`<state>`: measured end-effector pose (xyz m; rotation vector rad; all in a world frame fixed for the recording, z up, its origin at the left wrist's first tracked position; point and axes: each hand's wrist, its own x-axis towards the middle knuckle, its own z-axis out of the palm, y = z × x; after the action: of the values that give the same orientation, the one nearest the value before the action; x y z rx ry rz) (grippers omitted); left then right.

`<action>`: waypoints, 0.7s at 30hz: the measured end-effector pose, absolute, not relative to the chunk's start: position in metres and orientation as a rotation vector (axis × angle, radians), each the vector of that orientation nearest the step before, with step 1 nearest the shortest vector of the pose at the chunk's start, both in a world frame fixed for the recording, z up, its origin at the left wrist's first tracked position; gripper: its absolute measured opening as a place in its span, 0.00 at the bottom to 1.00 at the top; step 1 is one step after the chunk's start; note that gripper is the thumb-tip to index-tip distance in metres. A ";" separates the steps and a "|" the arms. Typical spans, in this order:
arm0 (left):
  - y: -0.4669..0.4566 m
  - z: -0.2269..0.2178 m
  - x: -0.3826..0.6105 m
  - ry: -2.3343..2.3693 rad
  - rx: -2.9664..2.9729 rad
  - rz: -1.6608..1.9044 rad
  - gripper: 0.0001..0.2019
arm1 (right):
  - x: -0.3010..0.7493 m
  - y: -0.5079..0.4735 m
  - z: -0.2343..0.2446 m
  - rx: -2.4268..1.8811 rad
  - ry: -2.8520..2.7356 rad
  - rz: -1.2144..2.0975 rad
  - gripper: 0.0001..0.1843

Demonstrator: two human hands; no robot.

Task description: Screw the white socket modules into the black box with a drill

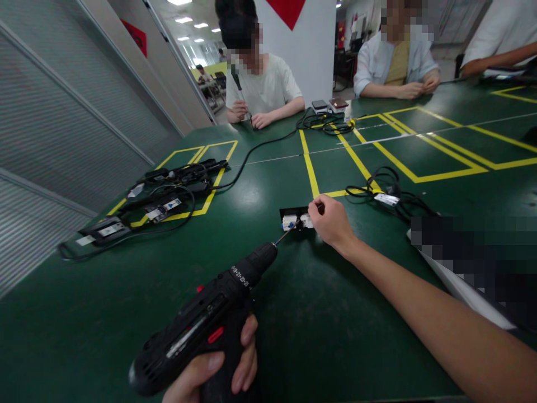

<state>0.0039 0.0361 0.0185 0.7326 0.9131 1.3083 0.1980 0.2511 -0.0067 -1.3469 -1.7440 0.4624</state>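
A black cordless drill (210, 313) fills the lower left, its long thin bit (287, 233) pointing up and to the right. My left hand (247, 358) is wrapped around the drill's handle. The bit's tip reaches a small black part with white blocks and a bit of blue (289, 222), lying near the middle of the table. My right hand (333, 221) is closed at the right end of that part, fingers bent against it. Whether the tip sits in a screw is too small to tell.
Black cables and devices (168, 193) lie on the left of the green table (251, 190), which carries yellow tape lines. Another cable bundle (386, 196) and a pixelated laptop-like object (474, 268) are at the right. Across the table a person (268, 84) holds a tool; others sit farther right.
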 end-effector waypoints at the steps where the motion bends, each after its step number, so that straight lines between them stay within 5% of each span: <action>1: 0.036 0.019 0.004 0.911 0.729 1.315 0.15 | 0.198 0.251 -0.005 -1.371 -1.745 0.446 0.14; 21: 0.034 0.018 0.004 0.858 0.692 1.286 0.13 | 0.258 0.173 0.056 -1.791 -1.743 -0.268 0.26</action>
<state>0.0038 0.0336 0.0184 0.6925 0.8577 1.2864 0.2585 0.1730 0.0560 -1.7913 -1.7429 -0.2684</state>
